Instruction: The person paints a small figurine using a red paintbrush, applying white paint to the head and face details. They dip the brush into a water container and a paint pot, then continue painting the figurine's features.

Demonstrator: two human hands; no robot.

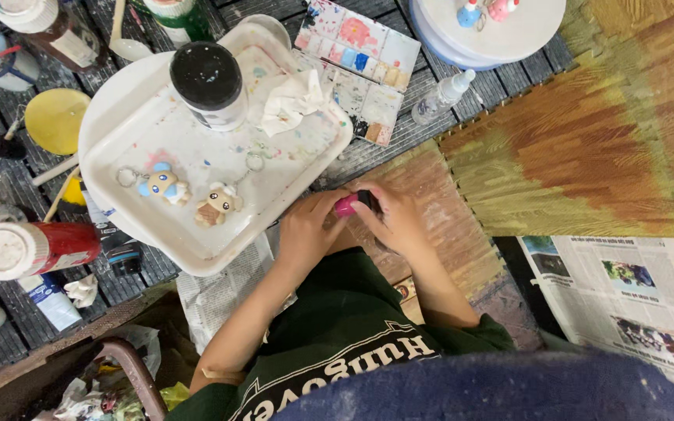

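A: What are the fingers doing?

B: Both sets are closed on one small pink bottle with a black cap (352,203). The left hand (308,231) grips the pink end, the right hand (396,221) wraps the black end, and the two hands touch over it.

A: Where is the bottle?

B: Near the middle of the view, just off the lower right corner of a white tray (157,140), above a brown wooden surface.

A: What lies on the tray?

B: At about ten o'clock from the hands, two small figurine keychains, one blue (162,184) and one tan (217,205). Further up stand a black-lidded jar (207,78) and a crumpled white tissue (294,100).

A: And further out?

B: At twelve o'clock, a paint palette (359,48) and a small clear dropper bottle (442,97). At nine o'clock, a red bottle with a white cap (29,248) lies on the dark slatted bench (9,164). At four o'clock, sheets of newspaper (626,288).
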